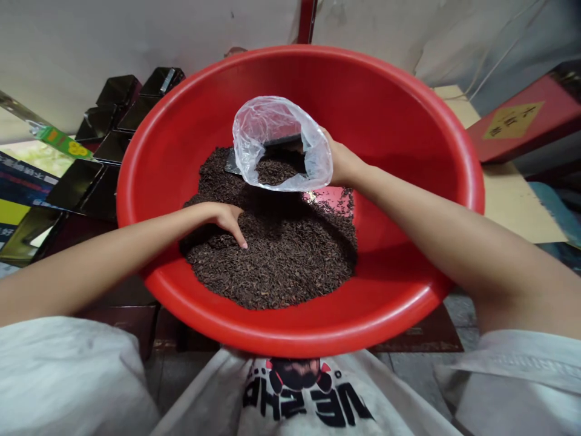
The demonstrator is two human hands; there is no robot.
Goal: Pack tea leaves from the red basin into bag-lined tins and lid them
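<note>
Filling a clear plastic bag (267,112) with loose dark tea (272,266), looks like. Your right hand (338,158) is clamped on the bag, above the tea; left hand (227,219) half-buried, can't tell its grip. Next move likely needs the mouth steady. Red plastic tub (408,115) underneath, open dark tins (117,91) left, pale wall (136,30) behind.

Clear bag (315,145), mouth open, dark leaves (280,169) inside; depth hard to judge.

Free room: over far right wall of red basin (381,115); over near dark heap (285,266), between forearms. Obstacles: plastic bag (258,124) at centre; left forearm (149,242), right forearm (417,221) across rim; dark boxes (75,181) outside left.
</note>
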